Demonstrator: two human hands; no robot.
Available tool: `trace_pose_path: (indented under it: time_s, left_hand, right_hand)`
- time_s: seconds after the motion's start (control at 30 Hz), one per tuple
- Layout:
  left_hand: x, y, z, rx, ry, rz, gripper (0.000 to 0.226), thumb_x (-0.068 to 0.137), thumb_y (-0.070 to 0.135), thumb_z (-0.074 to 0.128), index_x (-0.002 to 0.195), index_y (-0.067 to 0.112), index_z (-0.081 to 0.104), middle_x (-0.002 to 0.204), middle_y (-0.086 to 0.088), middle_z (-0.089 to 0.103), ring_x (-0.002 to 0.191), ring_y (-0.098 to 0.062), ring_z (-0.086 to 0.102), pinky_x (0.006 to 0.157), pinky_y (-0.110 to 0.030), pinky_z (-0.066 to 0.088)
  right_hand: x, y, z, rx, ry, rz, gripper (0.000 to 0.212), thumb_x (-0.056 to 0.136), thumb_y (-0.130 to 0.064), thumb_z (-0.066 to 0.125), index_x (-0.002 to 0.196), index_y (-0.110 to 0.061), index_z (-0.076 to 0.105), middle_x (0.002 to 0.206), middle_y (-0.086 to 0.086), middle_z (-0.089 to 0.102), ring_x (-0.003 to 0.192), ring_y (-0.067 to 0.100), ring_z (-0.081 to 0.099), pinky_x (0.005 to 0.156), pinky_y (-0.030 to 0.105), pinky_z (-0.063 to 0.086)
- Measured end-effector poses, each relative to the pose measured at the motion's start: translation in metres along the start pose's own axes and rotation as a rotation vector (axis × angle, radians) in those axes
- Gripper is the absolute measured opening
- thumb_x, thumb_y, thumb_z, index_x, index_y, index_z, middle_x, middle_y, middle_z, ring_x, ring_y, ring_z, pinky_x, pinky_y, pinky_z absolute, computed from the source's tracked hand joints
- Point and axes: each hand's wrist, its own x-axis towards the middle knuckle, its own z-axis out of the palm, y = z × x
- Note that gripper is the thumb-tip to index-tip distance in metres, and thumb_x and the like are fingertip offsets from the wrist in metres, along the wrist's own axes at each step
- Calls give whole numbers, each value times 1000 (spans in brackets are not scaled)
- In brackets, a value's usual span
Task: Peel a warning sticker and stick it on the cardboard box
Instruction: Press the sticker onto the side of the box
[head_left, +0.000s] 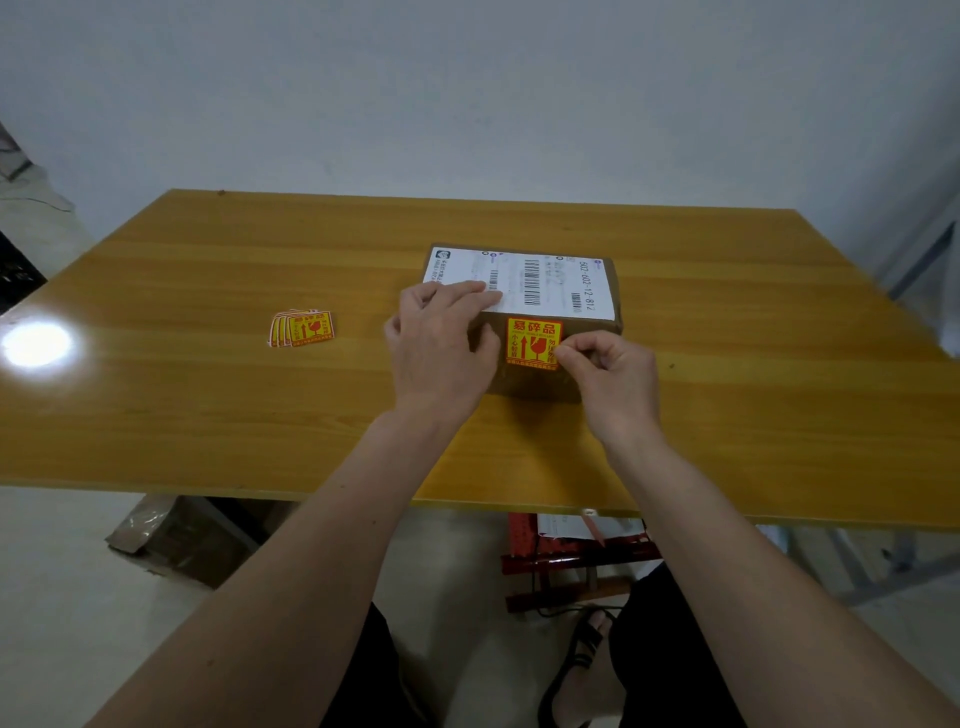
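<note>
A brown cardboard box (602, 322) lies on the wooden table (208, 405), with a white shipping label on its top. On the side facing me sits a yellow and red warning sticker (532, 343). My left hand (441, 348) rests on the box's left end, its fingers spread over the shipping label and its thumb on the near side. My right hand (608, 374) has its curled fingertips pressed against the sticker's right edge. To the left on the table lies a small fanned stack of spare warning stickers (304, 328).
The table's near edge runs just in front of me, with my legs below it. Under the table are a red metal frame (571, 556) and a flattened cardboard piece (171, 535). A bright light reflection (36, 344) glares at the table's left. A white wall stands behind.
</note>
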Motion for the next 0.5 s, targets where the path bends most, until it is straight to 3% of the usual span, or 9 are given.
trace_pose_path:
  time_s: [0.1,0.5]
  left_hand:
    - [-1,2,-1,-3,-5,-11,34,84,31,60,117,31,63,129,13,59,121,-19,39,98,-41,32]
    - [0,5,1,-10,8,-40,36,81,41,65,116,32,64,127,14,60,122,-18,40,97,-40,32]
  right_hand:
    - [1,1,2,-10,22,5,18,83,-11,67,70,-23,65,81,5,69,79,15,63,69,23,52]
    - [1,0,6,-39,36,29,16,84,-14,67,70,-21,64,77,6,69,65,12,56,57,19,41]
